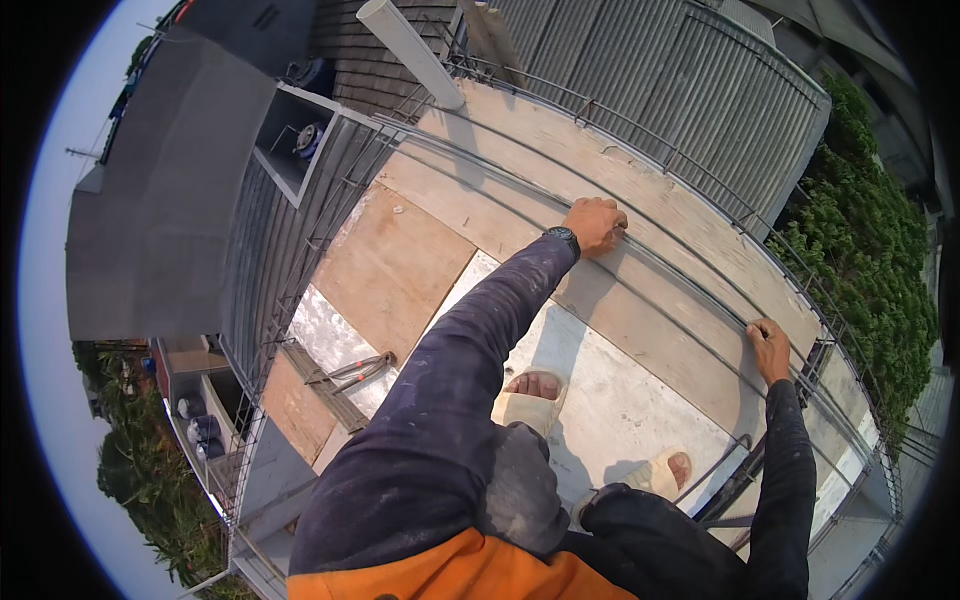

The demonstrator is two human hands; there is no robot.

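Note:
Long, thin steel rebars (690, 284) run side by side from the upper left to the lower right over plywood sheets. My left hand (597, 227), with a dark watch (564, 238) on its wrist, is closed round one of these bars near their middle. Farther right, my right hand (769, 350) has its fingers closed on the bars as well; exactly how many it grips is hidden. A pair of pincers (366, 371) with orange-red handles lies to the left of my legs, beside a strip of wood (326, 388).
My sandalled feet (535, 390) stand on pale formwork panels (620, 400). Rebar cages (670, 155) line the platform's edges. An upright pale pipe (412, 55) rises at the far left corner. A dark gap (740, 485) lies by my right foot. Beyond are corrugated roofs (640, 80) and trees (860, 220).

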